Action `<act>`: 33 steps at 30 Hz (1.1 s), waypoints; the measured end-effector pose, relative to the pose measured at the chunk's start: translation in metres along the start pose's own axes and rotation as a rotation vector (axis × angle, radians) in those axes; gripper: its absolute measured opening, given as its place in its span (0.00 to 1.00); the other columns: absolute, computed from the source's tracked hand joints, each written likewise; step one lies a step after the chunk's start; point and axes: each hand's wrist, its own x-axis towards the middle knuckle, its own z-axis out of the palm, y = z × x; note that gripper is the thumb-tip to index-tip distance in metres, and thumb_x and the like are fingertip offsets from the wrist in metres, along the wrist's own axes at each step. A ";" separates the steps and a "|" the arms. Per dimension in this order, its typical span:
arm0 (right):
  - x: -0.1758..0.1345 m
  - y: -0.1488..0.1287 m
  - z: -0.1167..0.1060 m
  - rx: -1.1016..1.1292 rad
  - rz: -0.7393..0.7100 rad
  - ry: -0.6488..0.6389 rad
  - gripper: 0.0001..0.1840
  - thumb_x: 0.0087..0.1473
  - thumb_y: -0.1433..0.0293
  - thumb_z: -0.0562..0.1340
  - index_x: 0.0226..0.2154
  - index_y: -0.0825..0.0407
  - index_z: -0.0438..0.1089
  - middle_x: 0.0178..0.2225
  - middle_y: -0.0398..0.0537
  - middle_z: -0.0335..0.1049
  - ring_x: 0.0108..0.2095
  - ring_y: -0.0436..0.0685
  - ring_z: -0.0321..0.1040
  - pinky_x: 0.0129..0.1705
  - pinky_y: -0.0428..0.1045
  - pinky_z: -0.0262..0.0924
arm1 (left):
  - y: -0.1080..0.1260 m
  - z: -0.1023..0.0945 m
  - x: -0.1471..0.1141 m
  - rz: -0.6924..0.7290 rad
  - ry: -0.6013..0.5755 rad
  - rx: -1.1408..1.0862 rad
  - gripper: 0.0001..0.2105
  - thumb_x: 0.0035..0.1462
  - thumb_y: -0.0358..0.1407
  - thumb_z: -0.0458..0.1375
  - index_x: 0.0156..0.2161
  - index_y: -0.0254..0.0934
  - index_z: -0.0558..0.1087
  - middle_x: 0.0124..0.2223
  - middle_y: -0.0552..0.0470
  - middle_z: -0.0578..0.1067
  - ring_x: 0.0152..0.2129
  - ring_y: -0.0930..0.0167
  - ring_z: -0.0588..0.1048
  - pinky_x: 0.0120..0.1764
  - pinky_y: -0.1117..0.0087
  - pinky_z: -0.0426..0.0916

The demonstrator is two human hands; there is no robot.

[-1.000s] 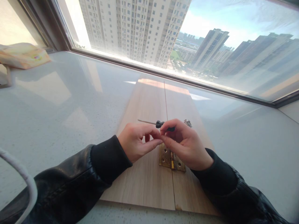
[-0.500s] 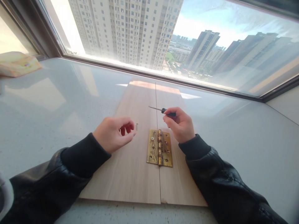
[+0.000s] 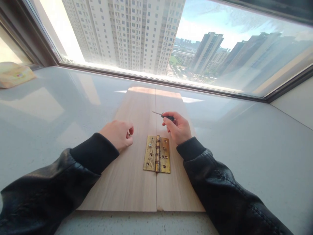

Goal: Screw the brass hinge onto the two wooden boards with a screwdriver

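My left hand (image 3: 118, 133) is closed over the left board (image 3: 132, 182), thumb and forefinger curled together. A small bit of a screw (image 3: 129, 134) seems to show between its fingers; the rest is hidden. In my right hand (image 3: 178, 128), above the right board (image 3: 177, 192), is a small black-handled screwdriver (image 3: 168, 117), its thin metal shaft pointing left. Between and below the hands lies a worn brass hinge (image 3: 157, 155), spread flat across the seam of the two boards. One bright screw head (image 3: 150, 144) sits in its left leaf; other holes look dark.
The boards lie on a glossy white sill (image 3: 244, 147) below a large window with a dark frame (image 3: 146, 81). At the far left stands a pale soft package (image 3: 16, 75). Tall buildings are visible outside.
The view has shifted, so the boards and hinge appear farther left. My left fingers have closed where the screw was showing. My right hand still holds the screwdriver.
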 end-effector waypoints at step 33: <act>0.001 0.001 0.001 0.006 0.036 -0.031 0.09 0.48 0.68 0.61 0.34 0.53 0.70 0.25 0.41 0.67 0.21 0.45 0.60 0.22 0.45 0.54 | 0.028 0.023 -0.026 0.277 0.153 -0.576 0.04 0.46 0.28 0.59 0.28 0.32 0.77 0.22 0.56 0.72 0.16 0.81 0.61 0.22 0.78 0.57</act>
